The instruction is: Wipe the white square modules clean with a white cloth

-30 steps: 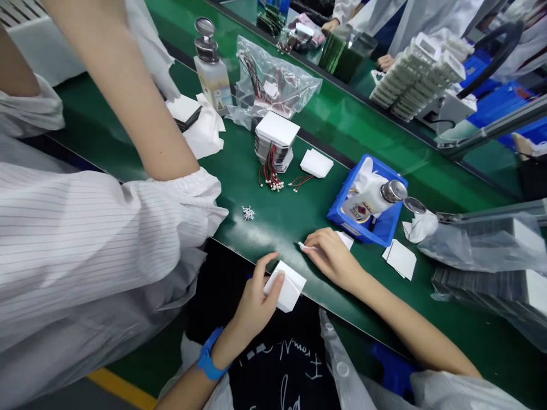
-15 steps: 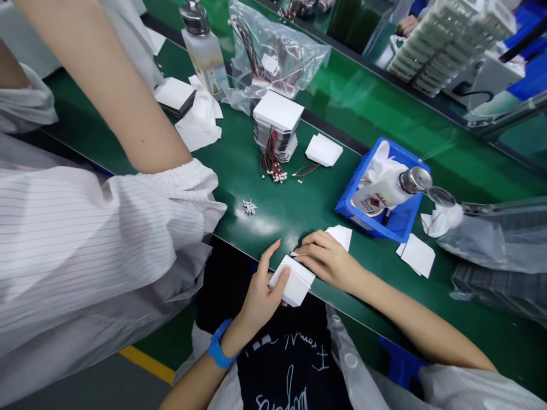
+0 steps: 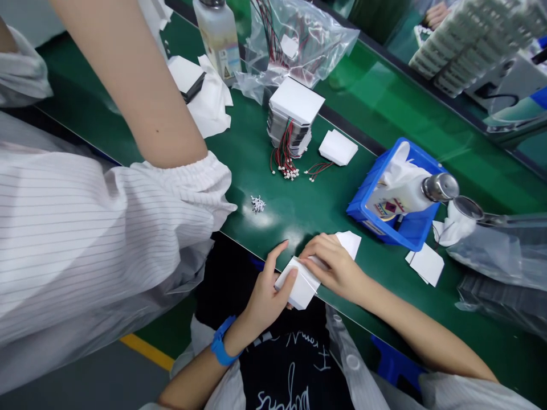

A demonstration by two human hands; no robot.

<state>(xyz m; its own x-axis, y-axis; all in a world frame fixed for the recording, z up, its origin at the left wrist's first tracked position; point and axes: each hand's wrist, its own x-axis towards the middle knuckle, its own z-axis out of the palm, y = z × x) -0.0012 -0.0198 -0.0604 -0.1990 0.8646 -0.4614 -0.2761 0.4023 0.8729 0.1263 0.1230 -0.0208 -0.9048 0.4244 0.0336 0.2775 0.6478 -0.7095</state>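
My left hand [image 3: 267,296] grips a thin white panel [image 3: 302,291] with cut corners, thumb on top and index finger stretched out beyond it. A fine line runs across the panel's face. At its upper right edge, my right hand [image 3: 331,259] has its fingers pinched together, touching the panel. What sits in that pinch is hidden by the fingers. Just behind the right hand, another white sheet [image 3: 349,243] lies on the green bench. A small heap of tiny white connectors [image 3: 257,204] rests left of the hands.
A stack of white-topped panels [image 3: 296,102] with red and black wires stands behind, near more panels [image 3: 338,147]. A blue bin [image 3: 382,228] holds a bottle [image 3: 399,196] and white cloths. White cards [image 3: 427,265] lie to the right. A co-worker's sleeve [image 3: 171,210] reaches in from the left.
My right hand has come left and down to the panel's edge. The small white piece seen at its fingertips before is now out of sight. My left hand keeps its hold.
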